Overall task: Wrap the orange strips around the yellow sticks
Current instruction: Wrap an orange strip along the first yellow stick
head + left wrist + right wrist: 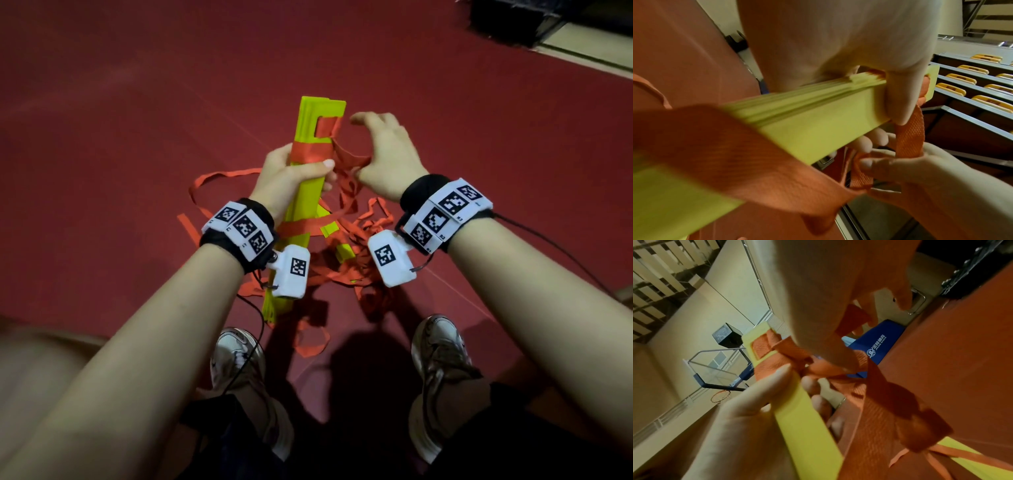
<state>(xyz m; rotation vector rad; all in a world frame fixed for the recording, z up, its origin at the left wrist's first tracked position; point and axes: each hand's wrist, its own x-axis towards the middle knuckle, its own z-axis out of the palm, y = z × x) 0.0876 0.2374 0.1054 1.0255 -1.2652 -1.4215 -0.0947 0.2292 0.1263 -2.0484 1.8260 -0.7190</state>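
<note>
Left hand (291,178) clenched round bundle of yellow sticks (310,192), thumb (317,167) pressed across orange wraps near slotted top end. Bundle held tilted above red floor (137,102), lower end hidden behind wrist camera. Orange strip (346,154) threaded through slot, running off to right hand (387,161): thumb and lower fingers pinching strip, index finger raised and curved. Loose tangle of orange strips (363,233) heaped on floor below hands, more yellow sticks (344,251) within. No containers in view.
</note>
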